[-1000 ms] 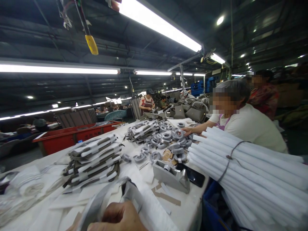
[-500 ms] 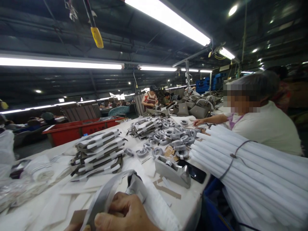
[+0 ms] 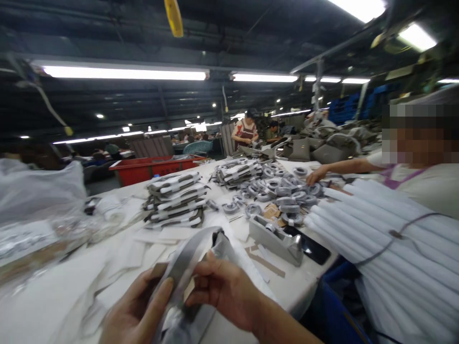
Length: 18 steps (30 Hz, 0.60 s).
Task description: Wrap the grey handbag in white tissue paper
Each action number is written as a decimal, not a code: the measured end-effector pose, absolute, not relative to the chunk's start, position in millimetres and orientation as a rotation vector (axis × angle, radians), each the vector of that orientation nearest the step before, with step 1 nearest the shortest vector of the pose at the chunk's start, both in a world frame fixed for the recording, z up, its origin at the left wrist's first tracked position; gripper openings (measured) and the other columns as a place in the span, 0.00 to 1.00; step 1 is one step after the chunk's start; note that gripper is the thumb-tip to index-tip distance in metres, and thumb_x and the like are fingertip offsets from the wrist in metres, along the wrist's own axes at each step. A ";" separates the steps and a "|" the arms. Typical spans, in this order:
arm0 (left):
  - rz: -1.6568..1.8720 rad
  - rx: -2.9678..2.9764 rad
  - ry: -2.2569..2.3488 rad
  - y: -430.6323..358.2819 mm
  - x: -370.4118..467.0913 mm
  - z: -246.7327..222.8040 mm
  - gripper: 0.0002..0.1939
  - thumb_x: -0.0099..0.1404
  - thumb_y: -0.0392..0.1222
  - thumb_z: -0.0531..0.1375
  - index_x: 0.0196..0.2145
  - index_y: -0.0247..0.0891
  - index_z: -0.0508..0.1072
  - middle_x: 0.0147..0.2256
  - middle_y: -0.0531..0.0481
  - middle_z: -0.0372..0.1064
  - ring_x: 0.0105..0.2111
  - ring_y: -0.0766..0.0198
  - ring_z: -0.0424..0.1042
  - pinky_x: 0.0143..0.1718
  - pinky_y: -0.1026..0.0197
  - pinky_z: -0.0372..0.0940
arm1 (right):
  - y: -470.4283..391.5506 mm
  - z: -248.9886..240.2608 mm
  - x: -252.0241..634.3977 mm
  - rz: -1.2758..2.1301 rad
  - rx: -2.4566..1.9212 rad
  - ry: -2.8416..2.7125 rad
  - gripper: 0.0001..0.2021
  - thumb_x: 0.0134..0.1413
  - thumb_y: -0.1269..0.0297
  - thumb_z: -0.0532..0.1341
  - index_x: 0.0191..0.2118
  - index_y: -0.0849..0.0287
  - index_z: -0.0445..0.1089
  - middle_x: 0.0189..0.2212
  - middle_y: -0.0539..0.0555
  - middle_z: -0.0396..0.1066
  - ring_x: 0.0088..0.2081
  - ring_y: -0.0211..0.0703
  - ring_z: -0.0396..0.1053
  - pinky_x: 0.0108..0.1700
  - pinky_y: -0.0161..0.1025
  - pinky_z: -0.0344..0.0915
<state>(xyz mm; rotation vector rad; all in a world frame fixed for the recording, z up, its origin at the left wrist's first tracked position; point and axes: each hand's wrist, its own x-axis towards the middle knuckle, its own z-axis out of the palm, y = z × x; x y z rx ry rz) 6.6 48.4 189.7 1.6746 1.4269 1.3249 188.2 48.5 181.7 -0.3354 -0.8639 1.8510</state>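
Observation:
A grey strap [image 3: 186, 253] in clear wrapping arches up near the bottom centre of the head view. My left hand [image 3: 141, 301] grips its left side, thumb over the band. Just right of it, my right hand [image 3: 229, 291] has its fingers curled at the inner side of the strap, on a small pale piece [image 3: 189, 288]. The strap's far end is dark and folded. Beyond the hands lie white sheets [image 3: 125, 253] and a stack of grey straps with white wraps [image 3: 175, 200]. A grey tape dispenser [image 3: 276, 239] stands to the right.
Coiled grey straps [image 3: 283, 188] are heaped mid-table, where a person's hand [image 3: 317, 175] reaches in from the right. A phone [image 3: 311, 246] lies beside the dispenser. Tied white foam tubes [image 3: 380, 234] fill the right, above a blue bin [image 3: 333, 301]. Plastic bags [image 3: 39, 191] lie left.
The camera view has turned left and dipped, so the scene sits further right. Both hands now show clearly at the strap; my left hand has come further into view.

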 end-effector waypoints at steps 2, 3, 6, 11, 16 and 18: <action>1.347 1.559 1.344 39.4 15.2 202.7 0.25 0.59 0.59 0.65 0.46 0.38 0.75 0.43 0.45 0.77 0.44 0.52 0.76 0.45 0.59 0.72 | 46.4 179.7 187.2 1.831 -0.351 -0.851 0.18 0.55 0.50 0.67 0.39 0.63 0.78 0.35 0.54 0.73 0.36 0.35 0.70 0.44 0.33 0.67; 1.340 1.527 1.308 37.1 19.0 206.2 0.23 0.60 0.57 0.65 0.45 0.37 0.74 0.42 0.45 0.76 0.43 0.53 0.76 0.46 0.58 0.71 | 45.7 178.8 186.3 1.789 -0.374 -0.887 0.15 0.56 0.54 0.67 0.40 0.63 0.78 0.35 0.54 0.73 0.37 0.35 0.69 0.44 0.32 0.66; 1.329 1.546 1.239 34.8 24.0 208.3 0.17 0.64 0.54 0.63 0.44 0.39 0.73 0.41 0.47 0.76 0.42 0.58 0.75 0.46 0.61 0.69 | 43.8 176.0 182.3 1.649 -0.463 -1.028 0.12 0.58 0.57 0.67 0.39 0.61 0.79 0.33 0.52 0.73 0.35 0.34 0.66 0.41 0.31 0.64; 1.331 1.617 1.239 30.1 24.0 205.0 0.13 0.67 0.52 0.61 0.43 0.41 0.71 0.40 0.51 0.73 0.42 0.62 0.73 0.44 0.65 0.67 | 40.3 168.7 174.2 1.437 -0.650 -1.059 0.11 0.53 0.57 0.69 0.32 0.61 0.77 0.27 0.50 0.71 0.31 0.35 0.65 0.37 0.33 0.63; 1.439 1.780 1.374 24.7 26.3 195.7 0.13 0.65 0.53 0.62 0.41 0.42 0.73 0.41 0.51 0.72 0.43 0.59 0.73 0.46 0.63 0.67 | 35.5 167.9 166.1 1.342 -0.725 -1.007 0.17 0.51 0.51 0.69 0.31 0.63 0.72 0.23 0.49 0.68 0.27 0.36 0.65 0.32 0.33 0.62; 1.470 1.866 1.442 25.4 25.1 190.5 0.12 0.64 0.53 0.63 0.40 0.44 0.74 0.42 0.52 0.73 0.41 0.60 0.73 0.46 0.64 0.67 | 34.9 168.0 162.0 1.345 -0.707 -0.961 0.20 0.50 0.49 0.69 0.36 0.64 0.73 0.24 0.49 0.66 0.26 0.34 0.63 0.30 0.33 0.61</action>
